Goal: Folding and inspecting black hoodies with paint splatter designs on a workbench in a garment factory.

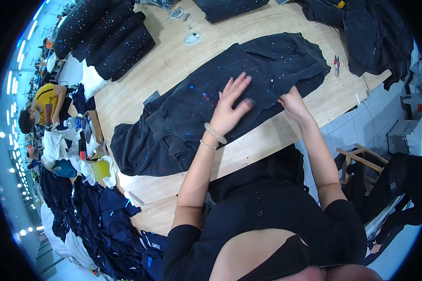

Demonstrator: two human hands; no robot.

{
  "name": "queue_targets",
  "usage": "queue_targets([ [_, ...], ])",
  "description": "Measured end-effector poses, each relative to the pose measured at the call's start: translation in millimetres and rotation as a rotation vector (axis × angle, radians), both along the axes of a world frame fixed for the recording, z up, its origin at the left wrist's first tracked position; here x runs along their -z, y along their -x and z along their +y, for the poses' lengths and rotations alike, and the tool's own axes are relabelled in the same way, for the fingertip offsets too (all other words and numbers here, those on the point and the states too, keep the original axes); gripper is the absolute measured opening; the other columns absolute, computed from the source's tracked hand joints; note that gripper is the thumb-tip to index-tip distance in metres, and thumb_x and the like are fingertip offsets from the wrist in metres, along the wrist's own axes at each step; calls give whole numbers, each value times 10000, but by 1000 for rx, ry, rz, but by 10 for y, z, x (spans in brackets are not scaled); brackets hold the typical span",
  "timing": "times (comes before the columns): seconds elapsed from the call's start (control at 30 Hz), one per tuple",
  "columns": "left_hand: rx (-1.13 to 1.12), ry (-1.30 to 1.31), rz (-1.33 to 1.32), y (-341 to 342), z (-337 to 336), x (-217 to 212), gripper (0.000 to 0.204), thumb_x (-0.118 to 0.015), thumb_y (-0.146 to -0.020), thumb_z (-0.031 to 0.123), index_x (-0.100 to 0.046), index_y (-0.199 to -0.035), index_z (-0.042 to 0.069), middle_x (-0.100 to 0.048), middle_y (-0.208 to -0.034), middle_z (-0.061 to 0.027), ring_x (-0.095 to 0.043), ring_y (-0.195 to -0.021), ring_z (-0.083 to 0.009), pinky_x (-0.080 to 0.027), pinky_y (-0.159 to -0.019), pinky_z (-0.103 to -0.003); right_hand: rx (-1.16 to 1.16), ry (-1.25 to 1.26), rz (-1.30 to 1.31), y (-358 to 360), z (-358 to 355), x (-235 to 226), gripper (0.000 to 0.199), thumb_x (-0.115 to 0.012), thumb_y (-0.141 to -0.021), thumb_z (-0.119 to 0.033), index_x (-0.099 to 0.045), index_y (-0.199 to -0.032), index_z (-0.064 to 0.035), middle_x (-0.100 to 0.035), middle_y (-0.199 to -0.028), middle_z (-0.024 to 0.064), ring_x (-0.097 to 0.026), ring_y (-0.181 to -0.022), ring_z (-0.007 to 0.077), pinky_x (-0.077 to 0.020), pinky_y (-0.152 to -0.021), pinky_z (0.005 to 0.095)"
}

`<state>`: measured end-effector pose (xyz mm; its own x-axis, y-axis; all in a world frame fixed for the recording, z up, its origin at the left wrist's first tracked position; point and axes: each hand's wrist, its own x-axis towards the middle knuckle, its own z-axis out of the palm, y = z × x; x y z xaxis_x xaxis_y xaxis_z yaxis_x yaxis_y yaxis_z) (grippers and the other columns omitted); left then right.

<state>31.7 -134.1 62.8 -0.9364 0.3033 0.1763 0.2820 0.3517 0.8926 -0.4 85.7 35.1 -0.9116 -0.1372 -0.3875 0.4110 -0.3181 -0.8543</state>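
A black garment [192,107] of thick knit cloth, flecked with blue, red and white specks, lies lengthwise across the wooden table [140,89]. Ribbed bands show near its left part; whether it is a top or trousers I cannot tell. My left hand [232,103] rests on the middle of the cloth, fingers spread and nothing in its grasp. At the garment's near right edge, my right hand [294,104] is closed, pinching the cloth's edge between thumb and fingers. Thread snips [336,66] with red on them lie just right of the garment.
Stacked speckled garments [108,42] lie at the far left, more dark clothes [370,33] at the far right. A roll of tape [192,38] is on the table. Dark cloth [98,220] heaps at lower left; a wooden stool [363,161] stands right. A person in yellow [47,98] works at left.
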Motion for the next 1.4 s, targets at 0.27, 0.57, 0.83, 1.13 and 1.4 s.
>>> queue_targets([
  [0.27, -277, 647, 233, -232, 562, 95, 664, -699, -740, 391, -473, -1316, 151, -475, -1297, -10, -378, -1266, -257, -108, -999, -725, 18, 117, 16, 317, 821, -24, 327, -536, -844, -47, -515, -1164, 21, -604, -1089, 162, -619, -972, 284, -515, -853, 381],
  [0.57, -281, 650, 418, -224, 865, 373, 441, -583, -777, 87, -557, -1206, 188, -436, -1376, -16, -397, -1267, -245, -261, -1029, -613, 476, -291, 295, 809, 1051, -127, 296, -621, -754, -78, -555, -1039, -30, -603, -821, 43, -556, -616, 125, -393, -492, 207],
  [0.83, -166, 838, 417, -407, 917, 283, 544, -586, -794, 195, -458, -1321, 155, -338, -1447, -33, -295, -1340, -264, -251, -1050, -573, 580, -672, 349, 947, 1280, 67, 424, -552, -733, 0, -481, -1152, -6, -605, -912, 96, -584, -753, 184, -441, -645, 265],
  [1.13, 11, 1053, 344, -1002, 583, 254, 501, -585, -833, 194, -490, -1297, 30, -368, -1419, -176, -294, -1343, -337, -251, -1087, -486, -483, -1334, 820, 91, -561, -222, 509, -562, -863, -371, -459, -1349, -260, -277, -1499, 34, -227, -1381, 324, -140, -1046, 647],
  [1.4, -1573, 941, 15, -2397, -2030, 148, 411, -567, -849, 112, -482, -1215, -56, -589, -1082, -159, -545, -1067, -287, -409, -946, -370, -467, -1401, 809, 60, -521, -130, 520, -594, -846, -396, -476, -1341, -293, -268, -1510, -28, -228, -1390, 303, -98, -1079, 622],
])
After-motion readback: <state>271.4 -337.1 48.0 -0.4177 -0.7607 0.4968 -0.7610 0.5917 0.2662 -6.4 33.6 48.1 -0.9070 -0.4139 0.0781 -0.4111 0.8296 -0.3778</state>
